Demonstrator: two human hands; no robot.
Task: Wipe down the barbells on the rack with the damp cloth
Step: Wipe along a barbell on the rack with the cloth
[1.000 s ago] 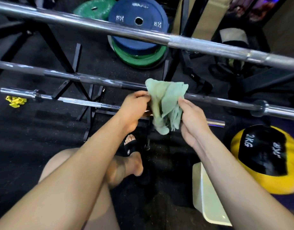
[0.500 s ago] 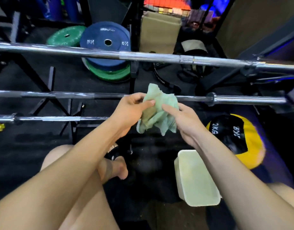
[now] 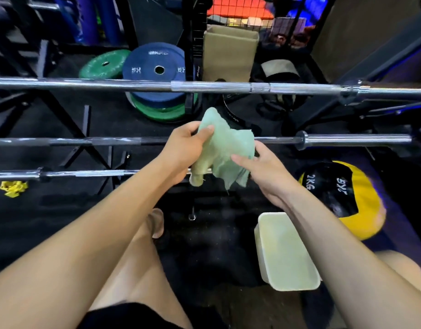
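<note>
A pale green cloth (image 3: 222, 148) hangs crumpled between both my hands, in front of the rack. My left hand (image 3: 183, 150) grips its upper left part, thumb on top. My right hand (image 3: 259, 167) pinches its right edge. Three barbells lie across the rack: a bright top barbell (image 3: 228, 87), a dark middle barbell (image 3: 86, 141) passing behind the cloth, and a thin lower barbell (image 3: 74, 173) whose right end is hidden by my left hand and the cloth.
A white rectangular tub (image 3: 285, 252) sits on the floor under my right forearm. A yellow and black 2 kg ball (image 3: 342, 193) lies to the right. Blue and green weight plates (image 3: 157, 91) lean behind the rack. My bare legs and foot (image 3: 155, 224) are below.
The view has tilted and levelled, so the bars now run horizontally. The cloth has spread wider between my hands, with my right hand shifting to its right edge.
</note>
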